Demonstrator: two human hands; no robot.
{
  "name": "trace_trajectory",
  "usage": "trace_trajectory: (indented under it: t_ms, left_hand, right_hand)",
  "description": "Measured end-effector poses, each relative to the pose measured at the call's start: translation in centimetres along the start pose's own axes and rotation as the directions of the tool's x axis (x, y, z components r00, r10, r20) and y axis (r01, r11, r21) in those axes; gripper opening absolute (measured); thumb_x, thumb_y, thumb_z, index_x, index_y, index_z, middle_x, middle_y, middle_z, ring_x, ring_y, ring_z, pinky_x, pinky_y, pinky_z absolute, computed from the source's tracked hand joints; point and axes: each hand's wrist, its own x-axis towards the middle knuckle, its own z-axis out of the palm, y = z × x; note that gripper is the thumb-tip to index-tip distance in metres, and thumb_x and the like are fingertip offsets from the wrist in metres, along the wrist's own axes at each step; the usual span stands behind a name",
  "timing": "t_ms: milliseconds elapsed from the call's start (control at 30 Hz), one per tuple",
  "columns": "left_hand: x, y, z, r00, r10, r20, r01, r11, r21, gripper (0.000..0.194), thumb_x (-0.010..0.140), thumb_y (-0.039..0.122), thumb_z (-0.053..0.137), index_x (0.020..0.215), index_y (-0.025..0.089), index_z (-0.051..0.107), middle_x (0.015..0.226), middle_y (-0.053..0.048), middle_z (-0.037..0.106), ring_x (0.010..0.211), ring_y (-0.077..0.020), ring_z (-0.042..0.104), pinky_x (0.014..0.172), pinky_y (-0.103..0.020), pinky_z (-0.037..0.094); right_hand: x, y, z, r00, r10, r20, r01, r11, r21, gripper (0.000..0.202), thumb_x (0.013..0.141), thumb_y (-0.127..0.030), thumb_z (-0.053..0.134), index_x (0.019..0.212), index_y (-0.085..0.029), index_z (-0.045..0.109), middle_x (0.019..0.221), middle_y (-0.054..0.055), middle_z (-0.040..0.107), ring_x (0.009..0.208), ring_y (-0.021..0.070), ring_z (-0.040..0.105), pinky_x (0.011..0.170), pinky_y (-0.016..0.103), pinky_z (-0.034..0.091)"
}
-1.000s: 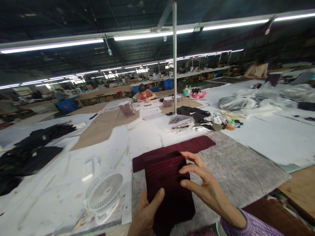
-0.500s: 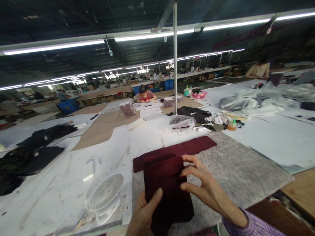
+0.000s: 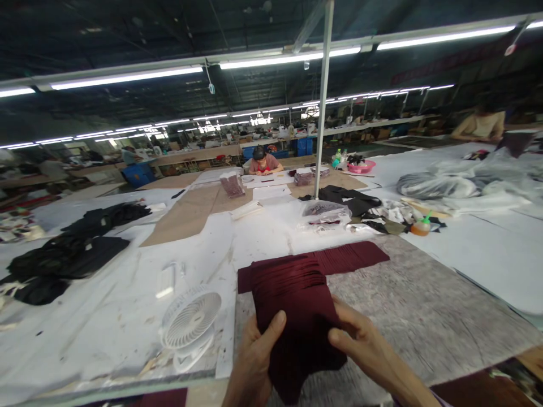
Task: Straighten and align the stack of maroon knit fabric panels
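Maroon fabric stack (image 3: 292, 299), lower centre of the frame, between both hands. Left hand (image 3: 259, 353): grip closed on its left edge, thumb uppermost. Right hand (image 3: 362, 342): grip closed about its right edge. Beyond: maroon strips (image 3: 354, 258) on a grey sheet (image 3: 428, 305). Lower left of centre: white fan (image 3: 193, 321).

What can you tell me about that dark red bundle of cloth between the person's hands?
The dark red bundle looks like layers of soft cloth, with close, step-like ridges across its far part and a smoother face nearer the person. Its near end is deeply shadowed, with an uneven edge. The left hand grips its left side, thumb on top; the right hand is at its right edge. In view, its far end overlaps a matching cloth strip; whether they touch is unclear.
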Motion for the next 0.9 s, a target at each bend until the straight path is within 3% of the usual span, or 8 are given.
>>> trace_trajectory:
  t_ms: [100,167,367,500,633,800,900]
  left_hand:
    - [0.2,-0.4,0.0,1.0,-0.012,0.01,0.012,1.0,-0.009,0.041,0.07,0.028,0.073,0.108,0.012,0.066,0.09,-0.013,0.076,0.097,-0.0313,0.067,0.094,-0.046,0.049]
    - [0.3,-0.6,0.0,1.0,-0.013,0.024,0.013,1.0,-0.006,0.038,0.069,0.028,0.073,0.103,0.011,0.069,0.088,-0.014,0.076,0.097,-0.0319,0.067,0.095,-0.047,0.049]
    - [0.3,-0.7,-0.3,0.998,-0.007,0.069,0.008,1.0,-0.01,0.035,0.067,0.026,0.076,0.098,0.011,0.07,0.089,-0.013,0.076,0.097,-0.0305,0.067,0.095,-0.045,0.049]
    - [0.2,-0.8,-0.3,0.997,0.0,0.075,-0.001,1.0,0.01,0.035,0.067,0.025,0.075,0.099,0.011,0.07,0.089,-0.013,0.076,0.096,-0.0301,0.068,0.094,-0.044,0.049]
    - [0.1,-0.9,-0.1,0.999,-0.014,0.045,0.014,1.0,-0.013,0.046,0.068,0.024,0.074,0.112,0.012,0.064,0.086,-0.013,0.076,0.094,-0.0299,0.068,0.094,-0.045,0.05]
    - [0.1,-0.9,-0.2,0.998,-0.041,0.047,0.041,0.999,-0.007,0.042,0.069,0.023,0.073,0.11,0.013,0.065,0.089,-0.011,0.076,0.096,-0.0286,0.068,0.094,-0.043,0.05]
    - [0.0,-0.9,-0.4,0.997,-0.05,0.063,0.05,0.999,0.004,0.038,0.068,0.025,0.075,0.103,0.013,0.069,0.093,-0.013,0.075,0.099,-0.0295,0.066,0.094,-0.043,0.049]
  right_hand:
    - [0.3,0.4,0.7,0.979,0.14,-0.149,-0.126,0.987,0.095,0.028,0.079,-0.044,0.065,0.097,-0.024,0.073,0.095,0.004,0.071,0.086,0.0231,0.065,0.077,0.033,0.053]
    - [0.4,0.4,1.1,0.958,0.22,-0.186,-0.198,0.972,0.129,0.025,0.076,-0.042,0.069,0.09,-0.022,0.074,0.087,0.004,0.072,0.079,0.0217,0.064,0.073,0.031,0.053]
    - [0.1,-0.1,1.2,0.936,0.27,-0.227,-0.25,0.962,0.114,0.023,0.073,-0.042,0.072,0.072,-0.019,0.071,0.074,0.001,0.067,0.072,0.0183,0.059,0.067,0.026,0.049]
    - [0.0,-0.2,1.2,0.945,0.257,-0.201,-0.243,0.966,0.09,0.022,0.074,-0.042,0.07,0.074,-0.019,0.071,0.076,0.001,0.066,0.072,0.0177,0.058,0.066,0.025,0.048]
    - [-0.1,-0.4,1.2,0.946,0.235,-0.222,-0.228,0.972,0.06,0.024,0.077,-0.043,0.066,0.075,-0.019,0.07,0.075,0.001,0.065,0.075,0.0189,0.059,0.07,0.027,0.048]
    - [-0.1,-0.7,0.3,0.986,0.111,-0.126,-0.114,0.993,-0.015,0.017,0.08,-0.038,0.066,0.082,-0.02,0.067,0.086,0.003,0.063,0.086,0.0206,0.06,0.078,0.03,0.048]
    - [0.0,-0.4,-0.3,0.968,0.091,-0.232,-0.089,0.996,0.022,0.022,0.075,-0.037,0.071,0.09,-0.024,0.063,0.102,0.003,0.06,0.09,0.0196,0.058,0.079,0.031,0.048]
